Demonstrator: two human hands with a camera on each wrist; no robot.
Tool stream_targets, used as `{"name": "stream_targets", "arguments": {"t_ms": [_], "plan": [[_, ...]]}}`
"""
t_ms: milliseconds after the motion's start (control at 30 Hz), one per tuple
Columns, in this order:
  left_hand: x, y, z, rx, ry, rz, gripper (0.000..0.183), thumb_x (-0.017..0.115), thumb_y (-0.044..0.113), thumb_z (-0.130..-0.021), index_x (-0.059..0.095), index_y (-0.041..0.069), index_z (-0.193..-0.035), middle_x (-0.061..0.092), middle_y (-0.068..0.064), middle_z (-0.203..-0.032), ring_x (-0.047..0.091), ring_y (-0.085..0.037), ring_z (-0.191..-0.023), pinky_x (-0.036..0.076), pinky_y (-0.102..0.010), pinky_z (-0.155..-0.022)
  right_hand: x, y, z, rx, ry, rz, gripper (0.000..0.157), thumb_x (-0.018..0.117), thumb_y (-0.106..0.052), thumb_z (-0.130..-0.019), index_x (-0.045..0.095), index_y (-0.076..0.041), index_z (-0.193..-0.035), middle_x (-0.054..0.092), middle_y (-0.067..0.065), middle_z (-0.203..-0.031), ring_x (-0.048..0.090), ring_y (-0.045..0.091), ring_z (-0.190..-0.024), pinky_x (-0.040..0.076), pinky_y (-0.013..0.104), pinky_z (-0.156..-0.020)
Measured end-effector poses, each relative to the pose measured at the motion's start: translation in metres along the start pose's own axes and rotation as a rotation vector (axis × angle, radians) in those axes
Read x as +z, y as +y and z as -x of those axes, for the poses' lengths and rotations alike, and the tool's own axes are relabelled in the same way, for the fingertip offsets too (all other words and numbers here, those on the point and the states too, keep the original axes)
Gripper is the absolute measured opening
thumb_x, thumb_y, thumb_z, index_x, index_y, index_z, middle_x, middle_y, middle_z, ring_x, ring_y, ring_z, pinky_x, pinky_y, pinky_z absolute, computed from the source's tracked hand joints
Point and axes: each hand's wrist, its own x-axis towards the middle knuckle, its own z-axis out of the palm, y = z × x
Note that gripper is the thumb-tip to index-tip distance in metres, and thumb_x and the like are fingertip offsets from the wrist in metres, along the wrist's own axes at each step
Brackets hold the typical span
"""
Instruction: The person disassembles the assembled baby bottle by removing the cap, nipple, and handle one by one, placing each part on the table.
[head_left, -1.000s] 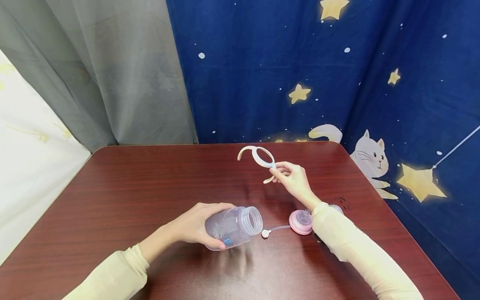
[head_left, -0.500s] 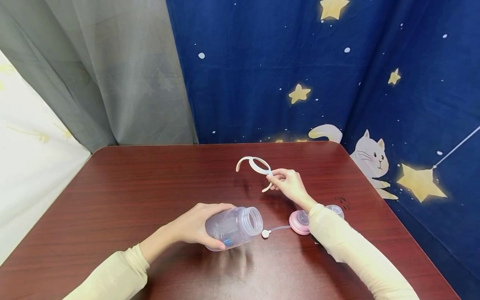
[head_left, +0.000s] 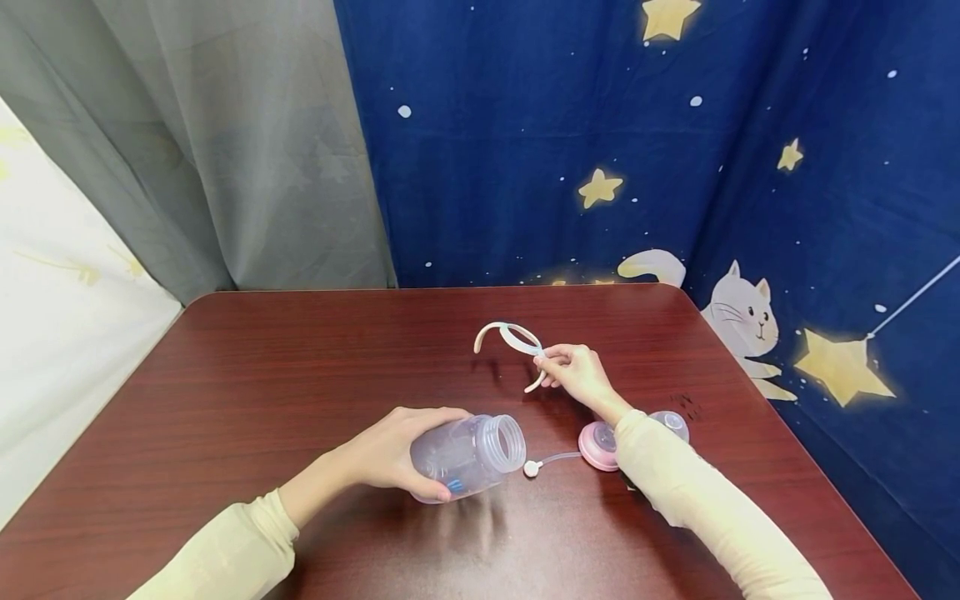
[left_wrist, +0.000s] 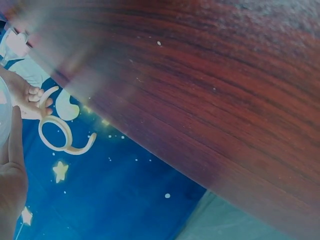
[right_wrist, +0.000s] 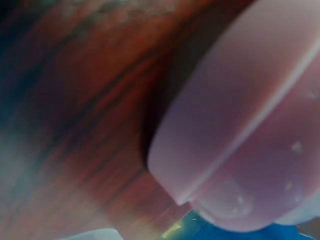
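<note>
My left hand grips a clear baby bottle around its side. The bottle is tipped over, its threaded open mouth facing right. In my right hand, thumb and fingers pinch a white bottle handle, a ring with two curved grips, held above the table beyond the bottle. The left wrist view shows the handle ring from another side. Close to the right forearm lies a pink collar with a clear nipple, partly covered by the sleeve. Its thin straw ends in a white weight near the bottle mouth.
A clear domed cap lies behind the right sleeve, which partly hides it. The pink collar fills much of the right wrist view. The dark red wooden table reaches back to grey and blue curtains.
My right hand has lowered the handle toward the table and a little nearer, and its ring looks flatter now. The left hand and the bottle have stayed in place.
</note>
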Motion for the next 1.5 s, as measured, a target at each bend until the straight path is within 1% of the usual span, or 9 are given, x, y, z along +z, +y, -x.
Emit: {"name": "stream_targets", "arguments": {"t_ms": [133,400,533,667,900,1100,1300,1433,1500], "plan": [[0.0001,-0.0001,0.0001,0.002,0.004,0.001,0.073,0.074,0.047,-0.063,0.046,0.018,-0.123,0.055,0.010,-0.107,0.053,-0.003,-0.085,0.044,-0.021,-0.069,0.0014,0.0000,-0.0019,0.052,-0.016,0.017,0.022,0.065,-0.015,-0.081,0.063,0.004,-0.092,0.063,0.009,-0.066,0.061,0.019,-0.055,0.049,0.038,-0.055],[-0.0001,0.0014,-0.0001,-0.007,0.005,0.010,0.073,0.074,0.048,-0.062,0.047,0.019,-0.123,0.055,0.012,-0.108,0.053,-0.002,-0.085,0.044,-0.020,-0.069,0.0040,0.0023,-0.0026,0.076,-0.059,0.008,0.019,0.063,-0.012,-0.082,0.064,0.004,-0.090,0.064,0.012,-0.068,0.062,0.022,-0.057,0.049,0.034,-0.054],[-0.0011,0.0022,-0.0001,-0.013,0.006,0.007,0.073,0.074,0.048,-0.061,0.047,0.019,-0.122,0.055,0.013,-0.108,0.053,-0.002,-0.085,0.043,-0.019,-0.070,0.0042,0.0014,-0.0015,0.076,-0.068,0.012,0.018,0.063,-0.012,-0.082,0.064,0.004,-0.090,0.064,0.011,-0.067,0.061,0.020,-0.056,0.049,0.032,-0.053],[-0.0009,0.0015,0.0000,-0.002,0.009,0.004,0.073,0.074,0.048,-0.061,0.047,0.019,-0.123,0.055,0.012,-0.107,0.053,-0.002,-0.085,0.043,-0.019,-0.069,0.0042,0.0007,-0.0005,0.094,-0.085,0.000,0.019,0.062,-0.011,-0.082,0.064,0.006,-0.090,0.064,0.012,-0.068,0.061,0.017,-0.055,0.049,0.030,-0.053],[-0.0001,0.0002,0.0004,0.007,0.010,0.003,0.073,0.074,0.048,-0.062,0.046,0.019,-0.123,0.055,0.011,-0.107,0.053,-0.002,-0.085,0.043,-0.019,-0.069,0.0051,0.0020,-0.0005,0.120,-0.101,-0.004,0.018,0.062,-0.009,-0.082,0.063,0.007,-0.089,0.063,0.009,-0.065,0.061,0.019,-0.055,0.049,0.031,-0.053],[-0.0002,0.0003,0.0002,0.005,0.006,0.007,0.073,0.074,0.048,-0.062,0.046,0.019,-0.123,0.055,0.011,-0.107,0.053,-0.002,-0.085,0.044,-0.020,-0.069,0.0056,0.0037,-0.0018,0.138,-0.117,-0.006,0.018,0.062,-0.010,-0.082,0.064,0.007,-0.089,0.063,0.010,-0.066,0.061,0.020,-0.056,0.049,0.029,-0.053],[-0.0007,0.0008,-0.0001,-0.003,0.006,0.001,0.073,0.074,0.048,-0.062,0.047,0.019,-0.123,0.055,0.011,-0.108,0.053,-0.002,-0.085,0.044,-0.020,-0.069,0.0061,0.0058,-0.0042,0.170,-0.124,-0.023,0.019,0.062,-0.009,-0.082,0.062,0.008,-0.090,0.063,0.012,-0.067,0.061,0.018,-0.055,0.049,0.028,-0.052],[-0.0011,0.0006,0.0000,-0.012,0.002,-0.003,0.074,0.074,0.049,-0.061,0.046,0.019,-0.123,0.055,0.011,-0.107,0.053,-0.002,-0.086,0.044,-0.020,-0.069,0.0059,0.0055,-0.0050,0.204,-0.132,-0.036,0.022,0.061,-0.009,-0.083,0.061,0.011,-0.092,0.063,0.012,-0.066,0.060,0.015,-0.054,0.049,0.027,-0.052],[-0.0012,0.0006,0.0000,-0.017,0.000,-0.003,0.074,0.074,0.049,-0.061,0.046,0.020,-0.123,0.055,0.012,-0.107,0.053,-0.002,-0.086,0.043,-0.020,-0.069,0.0059,0.0047,-0.0051,0.236,-0.134,-0.050,0.023,0.060,-0.009,-0.083,0.061,0.011,-0.093,0.063,0.012,-0.066,0.060,0.014,-0.054,0.049,0.027,-0.052]]}}
